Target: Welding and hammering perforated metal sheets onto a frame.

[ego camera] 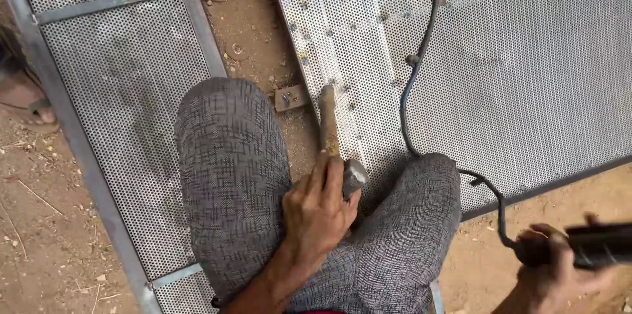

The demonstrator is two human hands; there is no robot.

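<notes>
A squatting person's left hand [320, 212] closes around the metal head end of a hammer [334, 139], whose wooden handle runs straight away from the fingers, up across the near-left edge of a perforated steel sheet [526, 70]. The right hand [559, 268] grips a dark tool handle [602, 246] above bare dirt off the sheet's near edge, its cable [411, 83] snaking over the mesh. A framed mesh panel [112, 77] lies to the left, a strip of open dirt between.
</notes>
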